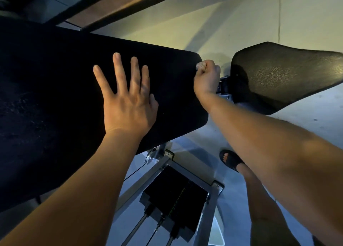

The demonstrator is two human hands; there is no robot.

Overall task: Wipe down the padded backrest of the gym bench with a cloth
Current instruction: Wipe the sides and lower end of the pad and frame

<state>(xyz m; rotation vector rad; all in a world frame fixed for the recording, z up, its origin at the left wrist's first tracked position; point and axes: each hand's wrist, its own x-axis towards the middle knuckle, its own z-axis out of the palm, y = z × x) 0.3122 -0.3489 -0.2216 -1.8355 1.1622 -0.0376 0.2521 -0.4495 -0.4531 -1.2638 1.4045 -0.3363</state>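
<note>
The black padded backrest (55, 89) of the gym bench fills the left and centre of the view, its rounded end pointing right. My left hand (128, 101) lies flat on the pad with fingers spread. My right hand (207, 78) is curled into a fist at the backrest's right end edge and grips a small light cloth (201, 66), mostly hidden inside the fingers. The cloth touches the pad's upper right corner.
The black seat pad (289, 75) sits to the right, across a gap with a metal hinge bracket. Below stand the grey steel frame (209, 214) and a black weight stack (176, 199). My sandalled foot (230, 159) is on the pale floor.
</note>
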